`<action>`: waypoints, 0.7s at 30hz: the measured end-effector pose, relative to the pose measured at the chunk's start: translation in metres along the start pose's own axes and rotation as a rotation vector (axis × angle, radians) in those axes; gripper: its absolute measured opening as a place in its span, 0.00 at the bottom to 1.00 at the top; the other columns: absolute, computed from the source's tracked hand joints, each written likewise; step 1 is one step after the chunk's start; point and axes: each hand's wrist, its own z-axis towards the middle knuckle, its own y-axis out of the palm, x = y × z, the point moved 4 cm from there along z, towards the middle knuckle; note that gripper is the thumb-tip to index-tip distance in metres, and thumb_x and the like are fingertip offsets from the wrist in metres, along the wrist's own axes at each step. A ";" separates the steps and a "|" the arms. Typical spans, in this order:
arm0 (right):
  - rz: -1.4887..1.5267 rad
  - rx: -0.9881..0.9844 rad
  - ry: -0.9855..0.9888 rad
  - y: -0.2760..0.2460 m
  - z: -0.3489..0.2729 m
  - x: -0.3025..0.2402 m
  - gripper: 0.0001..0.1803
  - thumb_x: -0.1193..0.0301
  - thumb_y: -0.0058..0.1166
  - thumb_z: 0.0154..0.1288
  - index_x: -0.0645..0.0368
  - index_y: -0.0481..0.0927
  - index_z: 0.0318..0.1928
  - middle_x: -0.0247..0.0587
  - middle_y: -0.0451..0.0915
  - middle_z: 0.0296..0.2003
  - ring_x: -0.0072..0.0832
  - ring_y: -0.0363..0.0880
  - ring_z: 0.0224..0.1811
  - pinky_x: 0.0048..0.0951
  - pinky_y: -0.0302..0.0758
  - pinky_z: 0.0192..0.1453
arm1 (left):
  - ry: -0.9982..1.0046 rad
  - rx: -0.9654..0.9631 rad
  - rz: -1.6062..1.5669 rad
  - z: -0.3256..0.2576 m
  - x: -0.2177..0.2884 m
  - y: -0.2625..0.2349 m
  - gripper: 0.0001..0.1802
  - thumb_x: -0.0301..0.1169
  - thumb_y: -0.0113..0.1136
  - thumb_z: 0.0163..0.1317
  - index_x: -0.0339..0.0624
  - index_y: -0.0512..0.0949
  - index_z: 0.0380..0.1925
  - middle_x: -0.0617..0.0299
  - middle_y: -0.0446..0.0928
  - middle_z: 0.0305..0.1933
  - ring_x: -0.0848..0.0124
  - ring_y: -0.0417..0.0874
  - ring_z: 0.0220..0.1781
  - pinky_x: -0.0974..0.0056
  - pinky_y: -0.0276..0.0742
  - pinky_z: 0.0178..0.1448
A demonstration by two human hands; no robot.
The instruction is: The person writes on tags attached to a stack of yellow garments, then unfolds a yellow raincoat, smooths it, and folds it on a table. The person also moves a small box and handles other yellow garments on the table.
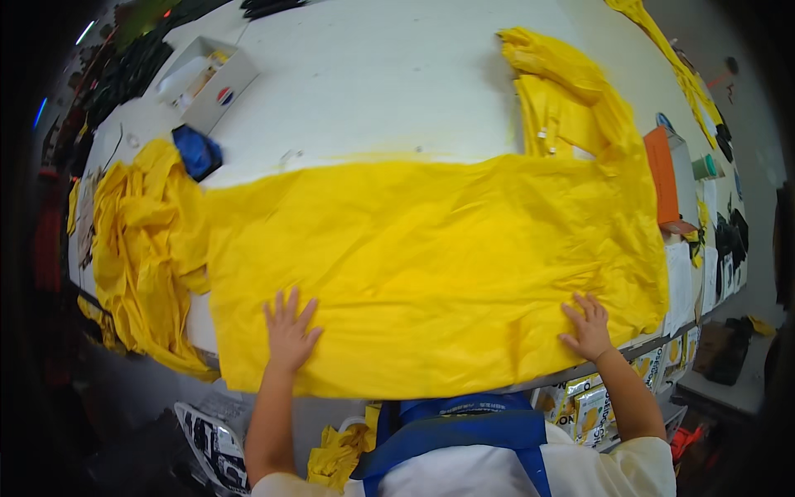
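Hands (290, 331) flat on yellow cloth (431, 257)

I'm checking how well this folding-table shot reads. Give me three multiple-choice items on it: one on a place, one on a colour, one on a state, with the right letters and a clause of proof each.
1. Where does the heap of crumpled yellow fabric lie?
A. At the table's left end
B. On the floor at the right
C. Inside the white box

2. What colour is the small bundle beside that heap?
A. Red
B. Blue
C. Green

3. How do the hands rest on the large yellow sheet?
A. Both clenched around a fold
B. One lifted clear of it
C. Both flat, fingers spread

Answers:
1 A: the heap drapes over the left end of the white table.
2 B: the bundle is plainly blue.
3 C: the left hand and right hand lie palm-down near the sheet's near edge.
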 end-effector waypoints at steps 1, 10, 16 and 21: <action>0.080 -0.043 -0.037 -0.010 0.003 0.006 0.33 0.55 0.60 0.54 0.50 0.71 0.60 0.46 0.65 0.63 0.51 0.59 0.66 0.55 0.55 0.67 | -0.014 -0.015 0.001 -0.002 0.001 -0.004 0.31 0.47 0.59 0.56 0.57 0.71 0.61 0.54 0.57 0.72 0.47 0.52 0.74 0.35 0.35 0.73; 0.571 0.441 0.297 -0.121 0.178 0.171 0.12 0.78 0.50 0.61 0.65 0.75 0.46 0.48 0.79 0.40 0.40 0.79 0.43 0.32 0.74 0.46 | 0.301 0.204 -0.546 0.232 0.217 -0.050 0.25 0.29 0.61 0.58 0.40 0.70 0.58 0.49 0.69 0.60 0.50 0.68 0.62 0.55 0.64 0.65; 0.537 0.507 0.007 -0.073 0.189 0.145 0.23 0.73 0.53 0.58 0.59 0.74 0.56 0.48 0.75 0.51 0.44 0.75 0.50 0.36 0.72 0.54 | -0.063 -0.466 -1.338 0.442 0.426 -0.037 0.21 0.42 0.58 0.63 0.38 0.75 0.50 0.57 0.79 0.47 0.66 0.80 0.47 0.65 0.75 0.51; 0.448 0.533 -0.054 -0.077 0.177 0.135 0.29 0.70 0.55 0.56 0.56 0.69 0.61 0.47 0.72 0.54 0.44 0.70 0.53 0.41 0.65 0.61 | -0.081 -0.610 -2.079 0.498 0.519 -0.055 0.29 0.44 0.62 0.60 0.33 0.71 0.53 0.52 0.78 0.50 0.63 0.81 0.45 0.62 0.76 0.48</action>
